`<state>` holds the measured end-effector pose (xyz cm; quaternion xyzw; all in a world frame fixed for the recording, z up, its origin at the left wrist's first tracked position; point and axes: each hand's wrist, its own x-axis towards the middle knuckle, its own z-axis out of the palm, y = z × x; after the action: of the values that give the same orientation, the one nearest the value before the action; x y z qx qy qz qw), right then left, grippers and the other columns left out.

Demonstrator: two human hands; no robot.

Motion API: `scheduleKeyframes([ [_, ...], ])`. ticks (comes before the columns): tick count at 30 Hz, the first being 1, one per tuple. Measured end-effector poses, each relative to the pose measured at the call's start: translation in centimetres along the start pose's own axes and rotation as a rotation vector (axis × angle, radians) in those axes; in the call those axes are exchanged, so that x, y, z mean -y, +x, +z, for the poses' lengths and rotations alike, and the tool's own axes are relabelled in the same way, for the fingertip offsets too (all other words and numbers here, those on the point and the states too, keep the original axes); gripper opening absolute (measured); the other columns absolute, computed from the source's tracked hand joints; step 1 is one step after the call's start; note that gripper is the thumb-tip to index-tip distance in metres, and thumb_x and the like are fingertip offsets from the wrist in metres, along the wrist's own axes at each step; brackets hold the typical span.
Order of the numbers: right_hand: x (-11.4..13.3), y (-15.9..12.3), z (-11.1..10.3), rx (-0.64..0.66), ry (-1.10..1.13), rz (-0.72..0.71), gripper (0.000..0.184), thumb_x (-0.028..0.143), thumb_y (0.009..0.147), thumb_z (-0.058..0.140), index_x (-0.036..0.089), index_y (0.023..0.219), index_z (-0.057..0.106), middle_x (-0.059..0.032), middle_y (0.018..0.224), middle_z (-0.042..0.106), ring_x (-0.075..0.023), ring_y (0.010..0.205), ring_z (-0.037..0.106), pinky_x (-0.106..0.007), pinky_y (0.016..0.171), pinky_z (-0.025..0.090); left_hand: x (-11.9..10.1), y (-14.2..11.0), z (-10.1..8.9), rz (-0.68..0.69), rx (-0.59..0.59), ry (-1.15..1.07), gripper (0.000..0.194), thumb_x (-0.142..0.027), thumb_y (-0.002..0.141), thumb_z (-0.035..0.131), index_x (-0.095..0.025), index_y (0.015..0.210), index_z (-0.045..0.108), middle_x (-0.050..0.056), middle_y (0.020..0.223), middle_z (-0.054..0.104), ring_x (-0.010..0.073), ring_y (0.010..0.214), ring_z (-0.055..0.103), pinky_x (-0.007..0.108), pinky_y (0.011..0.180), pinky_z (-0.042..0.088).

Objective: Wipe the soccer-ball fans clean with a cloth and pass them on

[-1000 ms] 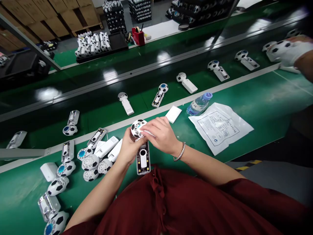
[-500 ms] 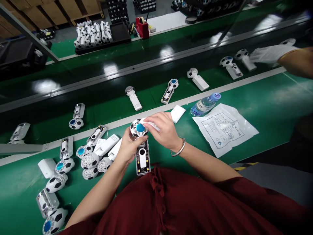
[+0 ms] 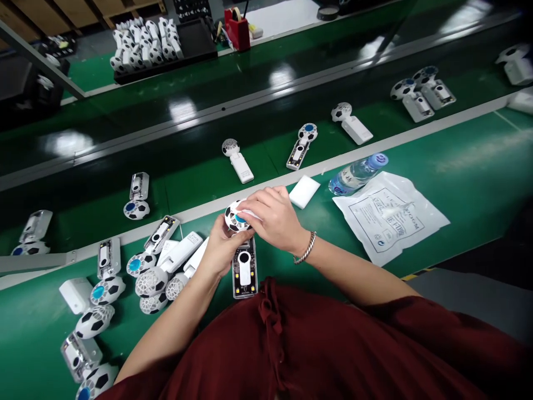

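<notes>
My left hand (image 3: 220,250) grips a small hand-held fan (image 3: 244,266) just below its football-patterned head, the open handle with its circuit board pointing toward me. My right hand (image 3: 272,219) is closed over the head (image 3: 235,218), pinching a small white piece against the blue centre. Both hands work above the green bench (image 3: 458,166) near its far edge.
A pile of similar fans and white handle covers (image 3: 166,261) lies left of my hands. A white block (image 3: 304,191), a water bottle (image 3: 358,173) and a printed plastic bag (image 3: 391,214) lie to the right. More fans (image 3: 302,145) ride the dark conveyor beyond.
My right hand has come back over the fan head, covering most of the blue centre. The gloved hand of another person at the far right is gone from view. The fans on the conveyor have shifted right.
</notes>
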<state>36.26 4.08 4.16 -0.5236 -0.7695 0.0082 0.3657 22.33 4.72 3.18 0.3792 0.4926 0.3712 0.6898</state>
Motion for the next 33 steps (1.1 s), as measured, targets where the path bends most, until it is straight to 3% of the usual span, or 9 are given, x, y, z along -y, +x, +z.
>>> scheduleKeyframes([
  [7,-1.3,0.8,1.2,-0.053,-0.020,0.024,0.015,0.028,0.087,0.051,0.019,0.086,0.064,-0.0014,0.082,0.066,-0.0152,0.077,0.053,-0.033,0.073,0.029,-0.3,3.5,-1.4,-0.005,-0.037,0.043,0.048,-0.018,0.052,0.076,-0.014,0.092,0.051,0.002,0.083,0.060,0.0110,0.070,0.055,0.023,0.064,0.043],
  [13,-3.1,0.6,0.8,-0.158,0.141,0.207,0.011,0.028,0.084,0.056,0.020,0.087,0.063,-0.0019,0.083,0.066,-0.0160,0.080,0.058,-0.033,0.075,0.036,-3.0,15.0,-4.4,0.029,-0.125,0.132,0.035,-0.017,0.049,0.077,-0.009,0.077,0.057,0.006,0.071,0.061,0.0150,0.061,0.057,0.032,0.063,0.046],
  [16,-3.7,-0.2,0.5,-0.129,0.169,0.262,0.010,0.028,0.084,0.055,0.022,0.087,0.063,-0.0015,0.083,0.066,-0.0165,0.080,0.058,-0.033,0.074,0.038,-4.5,20.5,-5.7,0.061,-0.236,0.164,0.031,-0.013,0.052,0.073,-0.010,0.077,0.054,0.009,0.076,0.061,0.0188,0.071,0.059,0.036,0.069,0.047],
  [18,-4.1,-0.9,0.5,-0.124,0.167,0.290,0.010,0.027,0.084,0.055,0.022,0.087,0.063,-0.0016,0.084,0.066,-0.0167,0.080,0.059,-0.034,0.075,0.038,-5.2,22.4,-6.6,0.077,-0.326,0.212,0.036,-0.008,0.050,0.073,-0.010,0.079,0.051,0.012,0.085,0.060,0.0239,0.083,0.059,0.039,0.073,0.046],
  [21,-4.7,-1.8,0.2,-0.134,0.176,0.348,0.009,0.027,0.083,0.057,0.022,0.086,0.063,-0.0016,0.083,0.066,-0.0171,0.080,0.059,-0.034,0.076,0.040,-5.7,22.0,-9.0,0.134,-0.454,0.293,0.056,-0.001,0.039,0.076,-0.013,0.086,0.048,0.013,0.105,0.054,0.0310,0.113,0.045,0.039,0.084,0.042],
  [23,-4.9,-2.1,-0.2,-0.144,0.213,0.410,0.009,0.027,0.082,0.057,0.022,0.085,0.064,-0.0019,0.082,0.066,-0.0171,0.079,0.059,-0.034,0.075,0.042,-5.6,20.1,-11.6,0.243,-0.562,0.403,0.064,-0.002,0.035,0.078,-0.016,0.090,0.047,0.009,0.116,0.048,0.0306,0.127,0.027,0.034,0.090,0.038],
  [25,-5.0,-2.1,-0.7,-0.151,0.283,0.484,0.009,0.028,0.081,0.057,0.021,0.082,0.064,-0.0022,0.081,0.064,-0.0165,0.076,0.058,-0.033,0.072,0.043,-5.2,17.8,-14.7,0.340,-0.666,0.551,0.061,-0.007,0.040,0.079,-0.017,0.091,0.046,0.004,0.115,0.044,0.0284,0.130,0.023,0.028,0.088,0.037],
  [29,-4.4,-1.5,-1.5,-0.171,0.458,0.592,0.012,0.029,0.080,0.058,0.019,0.076,0.064,-0.0023,0.079,0.062,-0.0148,0.073,0.057,-0.030,0.068,0.045,-4.2,14.6,-19.6,0.178,-0.619,0.530,0.047,-0.010,0.047,0.078,-0.016,0.080,0.045,-0.004,0.083,0.049,0.0151,0.084,0.055,0.021,0.062,0.041],
  [33,-3.4,-0.9,-2.1,-0.129,0.703,0.632,0.014,0.031,0.080,0.058,0.018,0.077,0.062,-0.0022,0.078,0.062,-0.0138,0.073,0.057,-0.029,0.067,0.046,-4.7,13.5,-19.8,0.250,-0.485,0.381,0.046,-0.010,0.050,0.078,-0.019,0.079,0.044,-0.009,0.066,0.042,0.0052,0.049,0.042,0.018,0.044,0.032],
])
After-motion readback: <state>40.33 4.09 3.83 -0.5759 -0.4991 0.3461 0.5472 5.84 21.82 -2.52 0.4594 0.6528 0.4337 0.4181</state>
